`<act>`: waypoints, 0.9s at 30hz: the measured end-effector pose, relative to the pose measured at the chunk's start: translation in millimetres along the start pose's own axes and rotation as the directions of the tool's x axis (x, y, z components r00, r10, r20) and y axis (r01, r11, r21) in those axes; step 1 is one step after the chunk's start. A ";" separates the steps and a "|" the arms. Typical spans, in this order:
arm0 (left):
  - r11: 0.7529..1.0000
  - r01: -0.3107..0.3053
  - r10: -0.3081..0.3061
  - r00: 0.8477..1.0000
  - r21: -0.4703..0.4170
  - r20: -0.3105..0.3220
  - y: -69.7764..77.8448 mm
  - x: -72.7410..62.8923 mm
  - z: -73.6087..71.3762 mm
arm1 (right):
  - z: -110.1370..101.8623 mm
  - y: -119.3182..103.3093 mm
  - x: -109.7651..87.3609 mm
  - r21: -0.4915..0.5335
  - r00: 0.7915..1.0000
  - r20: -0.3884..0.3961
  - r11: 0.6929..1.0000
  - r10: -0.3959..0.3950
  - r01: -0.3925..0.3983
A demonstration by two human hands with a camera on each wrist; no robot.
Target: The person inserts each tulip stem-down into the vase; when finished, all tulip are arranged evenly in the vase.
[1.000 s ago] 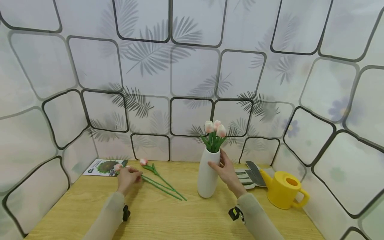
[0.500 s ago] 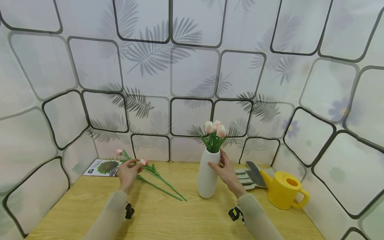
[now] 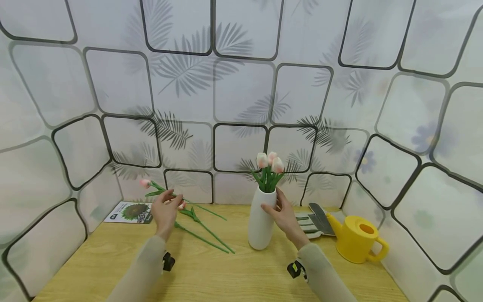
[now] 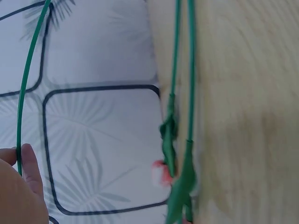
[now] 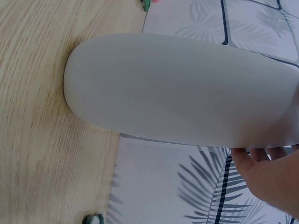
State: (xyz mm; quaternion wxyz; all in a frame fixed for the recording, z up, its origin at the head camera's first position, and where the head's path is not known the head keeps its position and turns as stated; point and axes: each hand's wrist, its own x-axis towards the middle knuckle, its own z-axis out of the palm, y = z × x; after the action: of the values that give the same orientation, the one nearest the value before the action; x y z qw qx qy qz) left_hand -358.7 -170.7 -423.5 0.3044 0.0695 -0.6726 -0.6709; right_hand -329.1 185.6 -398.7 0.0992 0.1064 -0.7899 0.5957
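Note:
My left hand (image 3: 165, 213) pinches the green stem of an artificial tulip (image 3: 146, 183), raised above the table with its pink bloom pointing left. In the left wrist view, the thin stem (image 4: 24, 88) runs between thumb and finger. Below it, two more tulips (image 3: 205, 227) lie on the table, their stems toward the vase and their blooms partly hidden by the hand. My right hand (image 3: 284, 219) grips the upper right side of a white vase (image 3: 260, 220), which stands upright. Several pale pink tulips (image 3: 277, 165) with green leaves stand in the vase.
A card with a sunflower picture (image 3: 132, 212) lies at the back left. Right of the vase are a grey-and-white glove (image 3: 307, 224) and a yellow watering can (image 3: 354, 241). A patterned wall (image 3: 188, 144) closes off the back and sides of the wooden table (image 3: 211, 277).
My left hand has picked up one tulip, lifting it off the table and moving slightly right. The right hand stays on the vase.

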 end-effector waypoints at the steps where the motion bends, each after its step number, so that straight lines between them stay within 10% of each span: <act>1: 0.999 -0.001 0.001 1.000 -0.047 0.009 3.9 -0.1 2.6 | 0.1 0.1 0.1 -0.001 1.000 0.001 1.000 -0.002 0.002; 18: 0.932 -0.133 0.127 0.991 -0.338 -0.040 61.6 -6.9 54.1 | -0.4 -0.5 0.9 0.006 1.000 0.020 1.000 -0.003 0.003; 27: 0.903 -0.144 0.136 0.990 -0.405 -0.048 69.2 -9.6 67.7 | -0.4 -0.2 0.2 0.004 1.000 0.011 1.000 0.000 0.000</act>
State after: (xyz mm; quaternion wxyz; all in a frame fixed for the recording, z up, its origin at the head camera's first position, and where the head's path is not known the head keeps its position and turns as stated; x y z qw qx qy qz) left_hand -363.3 -101.5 -355.4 0.3658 -0.0377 -0.5186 -0.7719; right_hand -329.2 186.0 -398.3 0.0949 0.1099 -0.7891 0.5968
